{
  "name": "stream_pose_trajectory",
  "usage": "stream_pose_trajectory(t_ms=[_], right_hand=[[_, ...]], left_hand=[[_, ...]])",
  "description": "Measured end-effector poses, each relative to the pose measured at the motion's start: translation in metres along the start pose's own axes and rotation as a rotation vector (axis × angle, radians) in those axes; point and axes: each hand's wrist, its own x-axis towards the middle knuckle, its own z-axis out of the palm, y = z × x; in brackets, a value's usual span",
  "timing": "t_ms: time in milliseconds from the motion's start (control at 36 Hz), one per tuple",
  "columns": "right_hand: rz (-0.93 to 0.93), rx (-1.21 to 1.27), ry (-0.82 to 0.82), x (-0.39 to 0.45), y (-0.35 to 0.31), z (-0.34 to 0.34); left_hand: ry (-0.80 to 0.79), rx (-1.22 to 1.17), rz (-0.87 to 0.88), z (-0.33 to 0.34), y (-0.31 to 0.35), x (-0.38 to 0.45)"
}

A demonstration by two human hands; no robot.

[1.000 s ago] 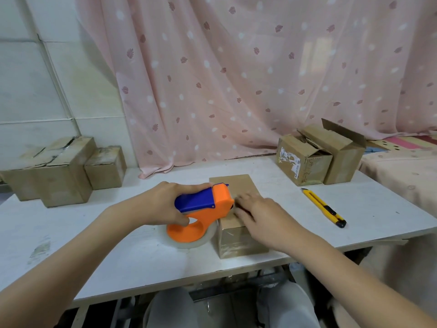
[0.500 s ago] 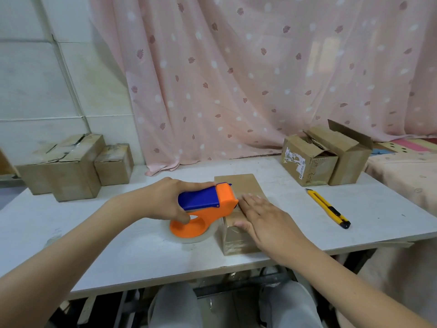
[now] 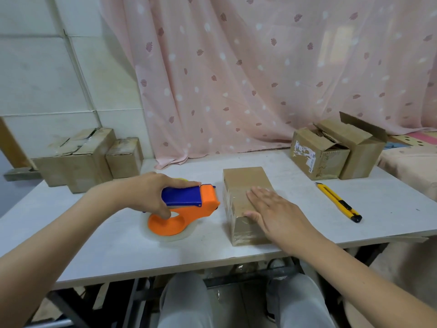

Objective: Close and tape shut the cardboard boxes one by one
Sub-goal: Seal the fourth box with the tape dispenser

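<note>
- Left hand (image 3: 146,192), left of centre: curled around blue handle of orange tape dispenser (image 3: 186,209), set on white table (image 3: 390,202).
- Right hand (image 3: 276,214): flat, fingers straight, pressing on taped cardboard box (image 3: 243,185) at centre.
- Beside dispenser, box apart from it.
- Right: yellow utility knife (image 3: 338,201).

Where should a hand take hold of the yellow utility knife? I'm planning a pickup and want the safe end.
Take the yellow utility knife by the middle of its long yellow body, coming from above with fingers across its narrow width. It lies flat on the table, angled, with nothing close beside it. The far tip looks like the blade end, so keep to the middle or the near black end.
</note>
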Motion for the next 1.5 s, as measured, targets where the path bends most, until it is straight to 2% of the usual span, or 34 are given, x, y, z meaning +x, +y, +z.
stream_pose_trajectory(t_ms=[139, 194, 278, 417, 500, 611, 722, 889, 1000, 1167, 1333, 1500], right_hand=[[0.079, 0.164, -0.017, 0.001, -0.010, -0.018], [0.142, 0.127, -0.033, 0.008, -0.015, -0.024], [0.273, 0.058, -0.132, 0.026, -0.029, -0.032], [0.521, 0.234, -0.293, 0.062, -0.037, -0.038], [0.510, 0.291, -0.278, 0.080, -0.031, -0.029], [0.535, 0.207, -0.466, 0.091, -0.033, -0.032], [0.417, 0.228, -0.463, 0.077, -0.034, -0.054], [0.368, 0.342, -0.401, 0.068, -0.029, -0.067], [0.389, 0.190, -0.608, 0.073, -0.044, -0.076], [0.411, 0.172, -0.690, 0.079, -0.044, -0.085], [0.460, 0.407, -0.641, 0.080, -0.023, -0.083], [0.506, 0.672, -0.510, 0.071, 0.009, -0.080]], left_hand=[[0.098, 0.050, 0.005, 0.013, -0.004, -0.002], [0.105, 0.049, 0.017, 0.014, -0.004, -0.001], [0.106, 0.057, 0.023, 0.014, -0.002, -0.001], [0.125, 0.057, 0.043, 0.015, -0.002, 0.000], [0.115, 0.065, 0.052, 0.015, -0.001, 0.001], [0.083, 0.053, 0.065, 0.012, 0.001, 0.001], [0.056, 0.062, 0.051, 0.010, -0.002, 0.002], [0.054, 0.094, 0.041, 0.009, -0.003, -0.003], [0.068, 0.101, 0.042, 0.012, -0.001, -0.005], [0.090, 0.110, 0.045, 0.014, 0.002, -0.008], [0.085, 0.027, 0.069, 0.015, 0.004, -0.007], [0.141, -0.123, 0.138, 0.023, 0.005, -0.003]])
